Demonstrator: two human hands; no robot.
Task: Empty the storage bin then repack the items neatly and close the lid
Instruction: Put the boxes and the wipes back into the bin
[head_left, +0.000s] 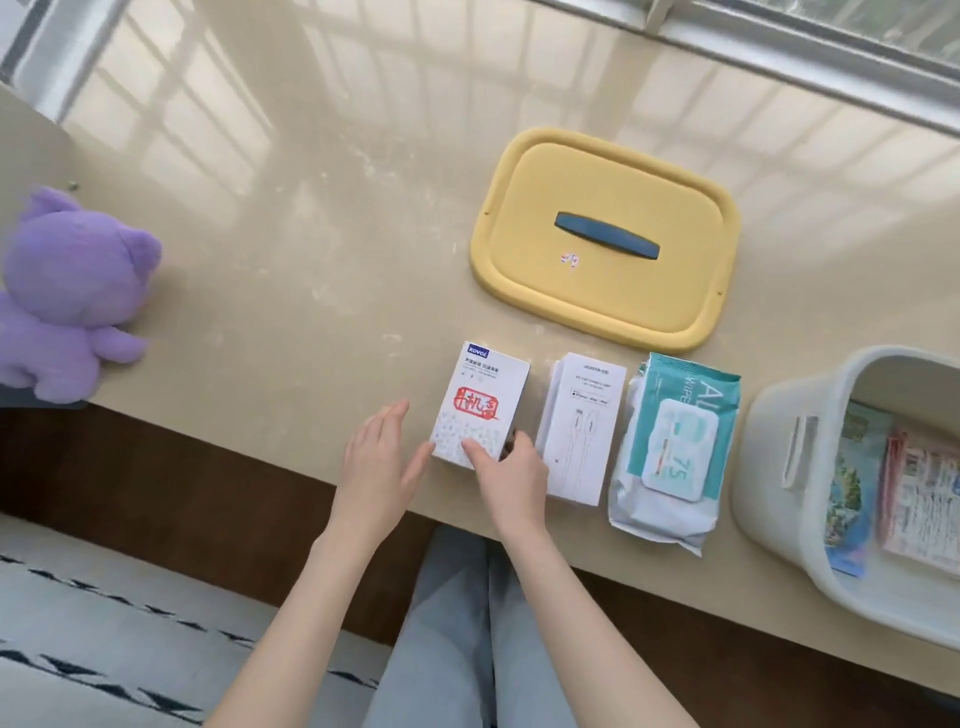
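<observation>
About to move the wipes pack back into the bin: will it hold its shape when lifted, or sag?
The wipes pack looks like a soft film pouch with crinkled ends, so it will probably sag if lifted by one end. Its rigid flip lid should offer a firmer grip. The glossy film may be slippery. It lies flat, so it is unlikely to roll.

Both hands rest on a small white box (480, 405) on the beige table (311, 260): the left hand (382, 462) flat against its side, the right hand (511, 470) gripping its near end. To its right lie a cable box (582, 421) and a wipes pack (675, 447), with the yellow lid (605, 236) behind them. The white bin (810, 467) at far right holds leaflets (914, 493), and a purple plush toy (67, 291) sits at far left.
</observation>
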